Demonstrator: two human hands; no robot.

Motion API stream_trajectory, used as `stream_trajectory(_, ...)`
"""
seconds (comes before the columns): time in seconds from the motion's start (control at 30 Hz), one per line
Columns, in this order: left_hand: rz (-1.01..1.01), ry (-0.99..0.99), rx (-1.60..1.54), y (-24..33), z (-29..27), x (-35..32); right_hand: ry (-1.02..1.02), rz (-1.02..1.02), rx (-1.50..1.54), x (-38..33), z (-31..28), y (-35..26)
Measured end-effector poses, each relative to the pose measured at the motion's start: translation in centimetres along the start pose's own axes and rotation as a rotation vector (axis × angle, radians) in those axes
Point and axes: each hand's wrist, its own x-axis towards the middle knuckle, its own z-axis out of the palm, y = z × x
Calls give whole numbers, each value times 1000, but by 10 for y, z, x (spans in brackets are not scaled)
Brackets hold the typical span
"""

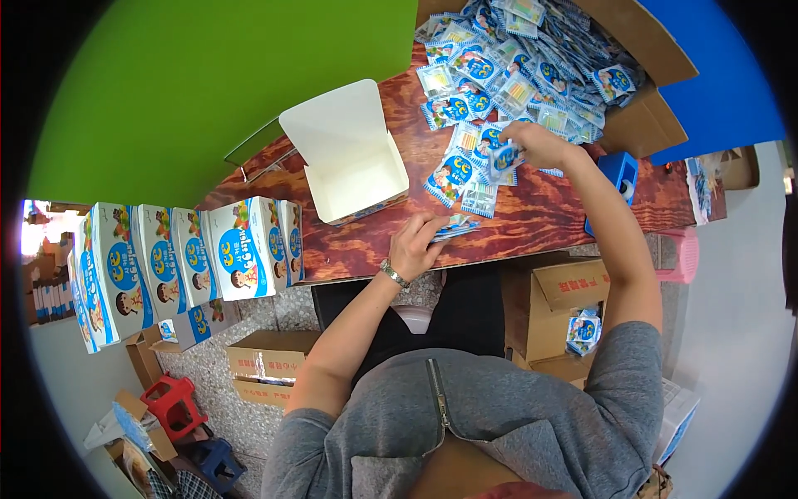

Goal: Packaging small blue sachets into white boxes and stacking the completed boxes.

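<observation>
- Blue-and-white sachets spill from the cardboard carton in a loose heap on the wooden surface; a careless drag could pull extras off the edge.
- White open box stands just left of both hands.
- Right hand, arm stretched out, grip pinching one sachet.
- Left hand, wrist bent, grip clenched on a thin stack of sachets that could fan out.

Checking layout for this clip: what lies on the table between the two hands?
In the head view, loose blue sachets lie on the wooden table between left hand and right hand.
</observation>
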Motion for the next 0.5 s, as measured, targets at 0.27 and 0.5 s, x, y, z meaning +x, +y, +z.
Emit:
stream_trajectory(0.27,-6,-6,15,0,0,0,11,-28,-101,25,32,-3)
stream_trajectory(0.5,-2,-10,4,0,0,-1,80,-39,-270,-16,8,5)
